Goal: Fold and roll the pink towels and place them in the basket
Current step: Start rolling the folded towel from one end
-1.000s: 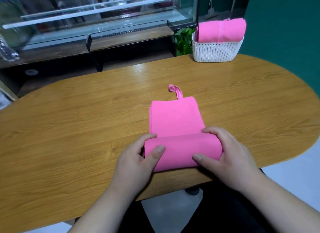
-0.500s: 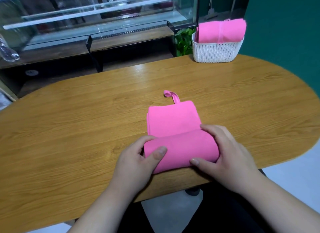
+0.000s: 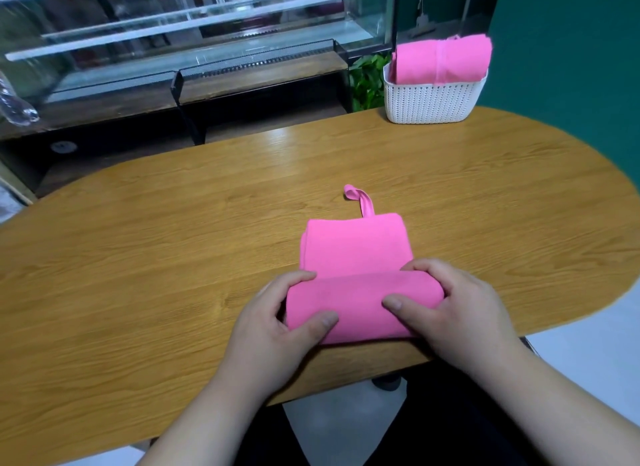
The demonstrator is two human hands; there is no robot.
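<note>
A pink towel (image 3: 356, 250) lies folded into a strip on the wooden table (image 3: 173, 257), near its front edge. Its near end is rolled into a thick roll (image 3: 360, 302). My left hand (image 3: 277, 330) grips the roll's left end, thumb on top. My right hand (image 3: 457, 313) grips the right end the same way. A short flat part with a hanging loop (image 3: 360, 198) sticks out beyond the roll. A white woven basket (image 3: 433, 101) stands at the table's far right with a rolled pink towel (image 3: 446, 63) inside.
Behind the table runs a dark counter with a glass display case (image 3: 194, 39). A green plant (image 3: 367, 81) sits left of the basket. A green wall (image 3: 571, 49) is at the right. Bare tabletop lies between the towel and the basket.
The roll has grown thicker and the flat part beyond it has become shorter; the loop end has been drawn toward me. Both hands have stayed on the roll's ends.
</note>
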